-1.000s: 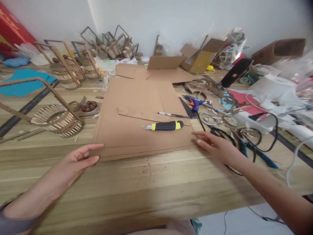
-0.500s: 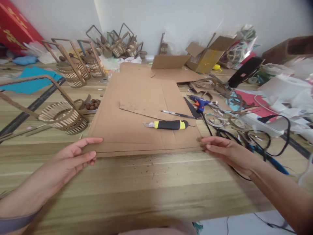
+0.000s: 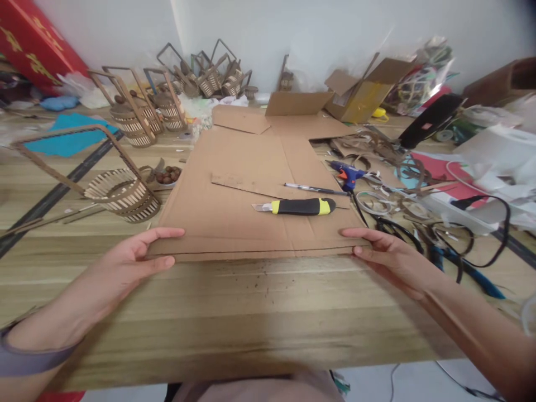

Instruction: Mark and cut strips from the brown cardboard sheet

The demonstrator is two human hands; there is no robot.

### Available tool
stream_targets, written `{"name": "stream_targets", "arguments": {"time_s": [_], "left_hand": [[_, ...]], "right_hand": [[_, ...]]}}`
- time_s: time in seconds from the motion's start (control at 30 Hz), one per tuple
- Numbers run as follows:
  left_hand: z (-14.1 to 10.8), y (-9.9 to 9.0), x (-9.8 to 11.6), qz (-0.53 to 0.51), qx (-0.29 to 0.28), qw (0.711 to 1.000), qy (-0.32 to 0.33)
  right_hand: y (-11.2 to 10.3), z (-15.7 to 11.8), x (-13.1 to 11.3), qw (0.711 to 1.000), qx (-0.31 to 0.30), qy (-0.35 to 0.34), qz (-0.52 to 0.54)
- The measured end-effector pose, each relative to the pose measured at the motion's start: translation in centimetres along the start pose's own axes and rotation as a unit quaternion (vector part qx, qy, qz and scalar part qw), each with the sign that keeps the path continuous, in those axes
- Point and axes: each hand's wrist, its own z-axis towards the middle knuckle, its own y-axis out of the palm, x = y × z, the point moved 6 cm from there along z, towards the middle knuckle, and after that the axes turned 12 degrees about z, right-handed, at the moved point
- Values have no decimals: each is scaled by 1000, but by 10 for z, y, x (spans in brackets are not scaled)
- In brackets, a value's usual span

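Observation:
A large brown cardboard sheet point(image 3: 234, 223) lies flat on the wooden table, with a dark line running along its near edge. My left hand point(image 3: 142, 251) pinches the near left corner, fingers on top and thumb at the front edge. At the near right corner, my right hand point(image 3: 385, 254) holds the cardboard in a similar pinch. Between and beyond the hands, a black and yellow utility knife point(image 3: 299, 206) rests on the sheet with its blade out to the left. Behind it lie a pen point(image 3: 314, 189) and a narrow tapering cardboard piece point(image 3: 238, 186).
A slatted basket point(image 3: 123, 195) with a tall handle and a dish of nuts point(image 3: 168, 176) stand left. A blue glue gun point(image 3: 347, 173), pliers point(image 3: 464, 268) and coiled cables crowd the right. Farther back are more small baskets point(image 3: 213, 78) and an open cardboard box point(image 3: 362, 92).
The view has shifted slightly, so the scene sits a little farther right. My fingers now reach slightly farther in over the cardboard's near corners. The knife and pen still lie on it.

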Motion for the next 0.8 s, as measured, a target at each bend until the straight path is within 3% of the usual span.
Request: {"name": "stream_targets", "arguments": {"time_s": [0.13,0.2,0.27,0.37,0.43,0.5,0.6,0.67,0.73,0.8], "left_hand": [[0,2,-11,-45,-14,999,-10],[1,-1,-15,-23,9,1000,19],[0,-6,-20,48,53,996,50],[-1,-12,-23,213,132,964,94],[-3,-12,-20,303,178,922,161],[-9,-10,-12,383,231,859,249],[-20,-7,0,528,312,721,323],[-25,-4,4,602,330,645,335],[-29,-5,4,632,336,609,342],[-32,-5,0,627,331,601,369]], "right_hand": [[0,-4,-7,991,-18,-84,-104],[-2,-6,-13,968,-12,-156,-195],[-4,-9,-19,920,6,-244,-306],[-2,-13,-23,811,9,-368,-454],[2,-17,-23,739,6,-434,-515],[4,-20,-23,672,26,-478,-565],[7,-27,-26,577,76,-507,-635],[11,-31,-27,519,83,-520,-673],[18,-36,-26,464,68,-537,-701],[25,-39,-24,417,47,-555,-718]]}}
